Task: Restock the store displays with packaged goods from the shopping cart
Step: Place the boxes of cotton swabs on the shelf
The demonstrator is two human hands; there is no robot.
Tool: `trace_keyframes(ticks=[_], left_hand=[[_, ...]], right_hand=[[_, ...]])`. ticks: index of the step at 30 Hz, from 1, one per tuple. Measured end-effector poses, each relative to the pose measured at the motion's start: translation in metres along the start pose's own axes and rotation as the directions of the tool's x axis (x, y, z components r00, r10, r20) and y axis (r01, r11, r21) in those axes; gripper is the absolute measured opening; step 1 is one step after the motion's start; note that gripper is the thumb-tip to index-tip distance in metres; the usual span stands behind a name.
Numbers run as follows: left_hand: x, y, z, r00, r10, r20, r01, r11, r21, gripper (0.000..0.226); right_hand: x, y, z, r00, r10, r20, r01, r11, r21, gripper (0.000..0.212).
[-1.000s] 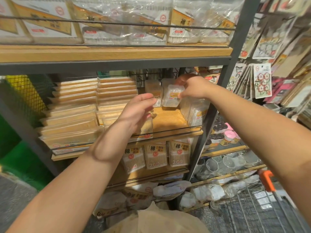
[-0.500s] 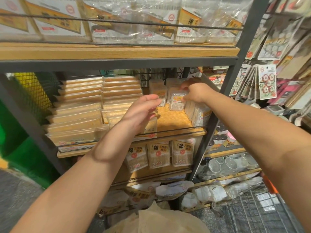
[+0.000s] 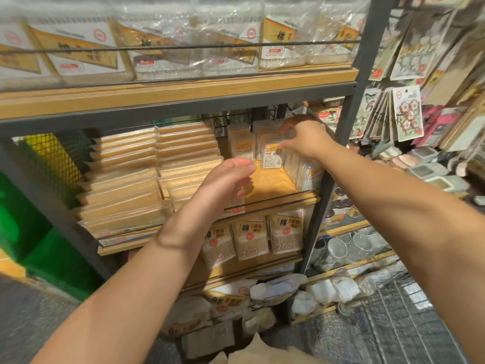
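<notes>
The clear plastic box (image 3: 271, 156) with the orange-and-white label is sitting upright on the middle wooden shelf (image 3: 270, 186), toward the back, right next to another box of the same kind (image 3: 241, 143) on its left. The right hand (image 3: 305, 139) is reaching in over it, fingers curled around the box's top right corner, thumb side up near the back of the shelf, so it's gripping the box as far as I can tell, though the frame is a bit blurry there. To the right of that, a row of similar clear packs (image 3: 305, 172) is lining up along the shelf's right edge, just beside the dark metal upright (image 3: 343, 143).

The left hand (image 3: 225, 179) is hovering in front of the shelf with fingers relaxed and slightly bent, palm facing right, holding nothing. It's hanging just over the stacked flat tan packs (image 3: 126, 185) that are filling the left half of the same shelf in two leaning columns.

Down one level, three bags of cotton swabs (image 3: 252, 237) are standing side by side. Up top, big clear bags (image 3: 183, 48) with yellow labels are sitting behind a thin black wire. The shopping cart (image 3: 409, 311) is peeking in at the bottom right, wire mesh only. Carded goods (image 3: 408, 114) are hanging on the rack off to the right.
</notes>
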State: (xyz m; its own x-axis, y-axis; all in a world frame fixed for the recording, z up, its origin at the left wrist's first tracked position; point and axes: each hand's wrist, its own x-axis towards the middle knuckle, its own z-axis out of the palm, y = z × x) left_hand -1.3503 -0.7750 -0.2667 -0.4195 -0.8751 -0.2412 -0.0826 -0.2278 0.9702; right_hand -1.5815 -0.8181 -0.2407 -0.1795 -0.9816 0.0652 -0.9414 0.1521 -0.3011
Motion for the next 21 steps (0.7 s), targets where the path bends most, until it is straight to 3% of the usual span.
trace_keyframes(ticks=[5, 8, 13, 15, 16, 17, 21], left_hand=[[-0.016, 0.003, 0.023, 0.999, -0.037, -0.005, 0.037, 0.998, -0.055, 0.008], [-0.026, 0.000, 0.055, 0.999, -0.027, 0.018, 0.028, 0.998, -0.052, 0.008], [-0.052, -0.005, 0.170, 0.981, 0.012, 0.191, -0.031, 0.995, 0.093, 0.022], [-0.069, -0.013, 0.232, 0.937, -0.019, 0.350, -0.027, 0.992, 0.126, 0.031], [-0.081, -0.018, 0.270, 0.900, -0.069, 0.430, 0.012, 0.991, 0.132, 0.024], [-0.090, -0.025, 0.298, 0.871, -0.121, 0.476, 0.069, 0.990, 0.126, 0.010], [-0.119, -0.072, 0.413, 0.763, -0.236, 0.602, 0.124, 0.967, 0.222, 0.006]], right_hand=[[-0.072, 0.010, -0.013, 0.984, -0.159, -0.075, 0.175, 0.935, 0.308, 0.028], [-0.123, 0.035, -0.017, 0.989, -0.127, -0.070, 0.144, 0.917, 0.372, 0.020], [-0.216, 0.126, -0.029, 0.993, 0.114, -0.014, -0.091, 0.851, 0.517, 0.011], [-0.269, 0.170, -0.041, 0.978, 0.207, -0.012, -0.168, 0.828, 0.535, 0.014], [-0.304, 0.196, -0.048, 0.963, 0.271, -0.011, -0.223, 0.816, 0.534, 0.015], [-0.330, 0.215, -0.052, 0.949, 0.315, -0.007, -0.265, 0.808, 0.526, 0.017], [-0.447, 0.301, -0.062, 0.841, 0.541, 0.010, -0.469, 0.720, 0.511, 0.008]])
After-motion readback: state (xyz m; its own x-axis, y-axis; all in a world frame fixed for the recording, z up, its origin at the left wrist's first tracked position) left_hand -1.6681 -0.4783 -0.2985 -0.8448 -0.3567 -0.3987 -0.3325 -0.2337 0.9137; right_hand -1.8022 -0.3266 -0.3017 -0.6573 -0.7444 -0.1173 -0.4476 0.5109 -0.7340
